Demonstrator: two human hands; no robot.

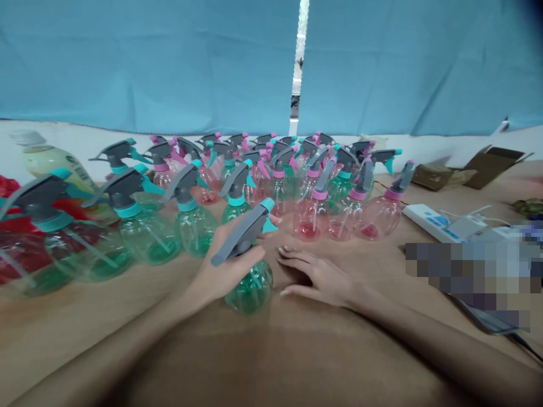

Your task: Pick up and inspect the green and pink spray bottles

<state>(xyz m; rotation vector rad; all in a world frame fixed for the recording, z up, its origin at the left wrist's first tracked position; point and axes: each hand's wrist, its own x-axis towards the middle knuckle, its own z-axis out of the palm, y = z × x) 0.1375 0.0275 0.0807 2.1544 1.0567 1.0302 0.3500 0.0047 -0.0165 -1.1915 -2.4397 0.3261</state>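
Note:
My left hand [231, 263] is wrapped round the neck of a green spray bottle [250, 291] with a grey head and turquoise trigger. That bottle stands near the middle of the table, its nozzle pointing away to the right. Just right of it, my right hand [318, 277] rests low over the tabletop, fingers stretched out and holding nothing. Behind my hands stand more green spray bottles [197, 232] on the left and pink spray bottles [311, 220] on the right, in several rows.
At the far left a large tilted bottle [57, 164] stands beside red plastic [76, 209]. A white power strip [436, 223] and an open cardboard box [494, 167] are on the right. A phone-like dark device [487, 319] lies at the right edge. Blue cloth [169, 62] hangs behind.

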